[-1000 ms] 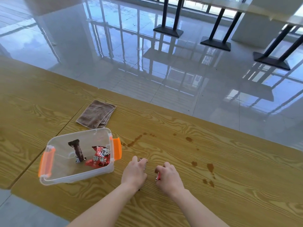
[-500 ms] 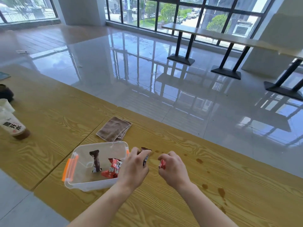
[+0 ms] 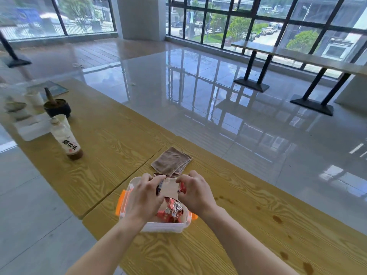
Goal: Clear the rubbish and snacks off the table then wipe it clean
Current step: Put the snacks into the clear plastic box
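Both hands hover over a clear plastic box [image 3: 164, 227] with orange handles on the wooden table [image 3: 228, 225]. My left hand [image 3: 145, 197] pinches a dark snack wrapper [image 3: 159, 187] above the box. My right hand [image 3: 195, 192] pinches a small red wrapper [image 3: 183, 188]. Inside the box lies a red snack packet [image 3: 171, 210]. A folded brown cloth [image 3: 171, 163] lies on the table just beyond the box. Brown spill stains [image 3: 277, 218] dot the table to the right.
A drink bottle [image 3: 66, 138] with a white label stands on the adjoining table at the left. Behind it are a dark bowl [image 3: 57, 109], cups and a white tray [image 3: 32, 127]. Beyond the far table edge is glossy floor with other tables.
Both hands lifted the wrappers off the table and carried them left over the box. The camera tilted up, so the bottle and the dishes at the left came into view.
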